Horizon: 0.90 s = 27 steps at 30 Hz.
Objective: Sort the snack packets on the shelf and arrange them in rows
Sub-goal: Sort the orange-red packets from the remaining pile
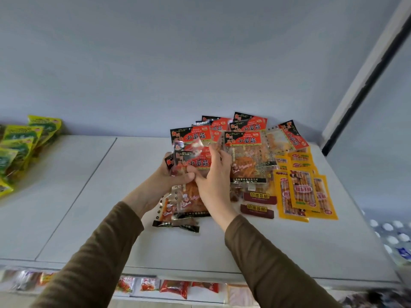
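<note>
While both hands grip a small stack of red-and-black packets (191, 161) above the white shelf (89, 196), the left hand (175, 176) has its fingers clamped on the stack's left edge and the right hand (213, 181) has its fingers closed over its right side. Just beyond the fingertips, more red-and-black packets (242, 141) lie fanned toward the back wall; their headers read "小面筋". Right of the right fingers lie yellow packets (302, 192), overlapping, and two dark red strips (258, 207); the print on those is too small to read, possibly "劲道爽脆". Far left of the left fingers, green packets (20, 147) lean in a row. Bare shelf lies between them and toward the front edge.
</note>
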{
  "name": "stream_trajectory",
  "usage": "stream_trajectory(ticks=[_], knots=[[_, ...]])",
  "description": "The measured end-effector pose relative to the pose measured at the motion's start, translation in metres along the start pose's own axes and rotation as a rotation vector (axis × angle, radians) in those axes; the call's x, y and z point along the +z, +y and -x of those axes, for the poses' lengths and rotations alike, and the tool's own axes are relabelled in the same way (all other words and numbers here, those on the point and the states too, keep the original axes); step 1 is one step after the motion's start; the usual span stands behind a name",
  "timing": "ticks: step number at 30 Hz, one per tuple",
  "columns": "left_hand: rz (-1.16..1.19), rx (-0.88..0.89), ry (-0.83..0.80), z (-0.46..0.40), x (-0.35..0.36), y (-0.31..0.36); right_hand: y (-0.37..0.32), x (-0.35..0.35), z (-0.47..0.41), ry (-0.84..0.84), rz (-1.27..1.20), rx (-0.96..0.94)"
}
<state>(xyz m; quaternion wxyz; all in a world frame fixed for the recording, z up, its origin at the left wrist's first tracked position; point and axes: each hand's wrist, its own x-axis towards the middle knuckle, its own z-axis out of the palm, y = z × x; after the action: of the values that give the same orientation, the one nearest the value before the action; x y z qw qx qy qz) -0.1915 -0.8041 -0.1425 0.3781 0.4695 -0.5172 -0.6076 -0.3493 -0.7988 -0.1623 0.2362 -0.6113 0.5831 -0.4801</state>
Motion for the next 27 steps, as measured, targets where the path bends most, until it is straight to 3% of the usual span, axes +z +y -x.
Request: stream_trajectory(ticks=[5, 9, 14, 20, 24, 27], knots=[[0.090, 0.067, 0.075, -0.001, -0.003, -0.006, -0.007, -0.009, -0.005, -0.093, -0.238, 0.069], [0.284, 0.023, 0.103, 0.001, -0.016, -0.009, -0.010, -0.030, -0.016, -0.242, -0.435, 0.201], [0.333, -0.032, 0.126, 0.001, -0.021, -0.009, -0.019, -0.049, -0.029, -0.340, -0.373, 0.243], [0.538, -0.110, 0.074, 0.003, -0.022, 0.001, -0.027, -0.058, -0.033, -0.362, -0.671, 0.427], [0.653, -0.130, -0.026, 0.009, -0.016, 0.013, -0.032, -0.054, -0.028, -0.380, -0.730, 0.410], [0.597, -0.118, -0.030, 0.014, -0.014, 0.018, -0.033, -0.051, -0.024, -0.395, -0.754, 0.383]])
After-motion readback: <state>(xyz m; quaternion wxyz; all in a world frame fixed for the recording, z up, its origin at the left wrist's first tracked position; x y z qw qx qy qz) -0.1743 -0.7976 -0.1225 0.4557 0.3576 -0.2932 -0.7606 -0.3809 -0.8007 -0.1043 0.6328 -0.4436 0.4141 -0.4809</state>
